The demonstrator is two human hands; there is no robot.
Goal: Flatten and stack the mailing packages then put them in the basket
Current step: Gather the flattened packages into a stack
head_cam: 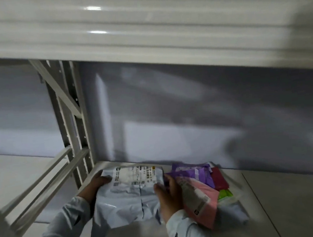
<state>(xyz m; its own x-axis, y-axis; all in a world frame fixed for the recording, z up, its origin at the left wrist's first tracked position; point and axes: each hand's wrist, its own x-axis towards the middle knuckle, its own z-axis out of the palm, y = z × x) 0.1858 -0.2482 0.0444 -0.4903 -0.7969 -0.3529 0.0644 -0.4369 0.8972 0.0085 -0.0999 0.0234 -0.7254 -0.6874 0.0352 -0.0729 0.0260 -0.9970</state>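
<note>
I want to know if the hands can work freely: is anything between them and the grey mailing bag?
Nothing visible. The left hand and right hand already grip the grey mailing bag at its sides. The pink package lies beside it; no basket is in view.

Storeroom or mailroom, white metal shelving [73, 113], heaped mailing packages [197, 185]

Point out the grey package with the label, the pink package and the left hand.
grey package [128, 200]: head view, on its wrinkled middle below the label.
pink package [210, 205]: head view, on its bare pink face.
left hand [98, 183]: head view, back of the hand.
</note>
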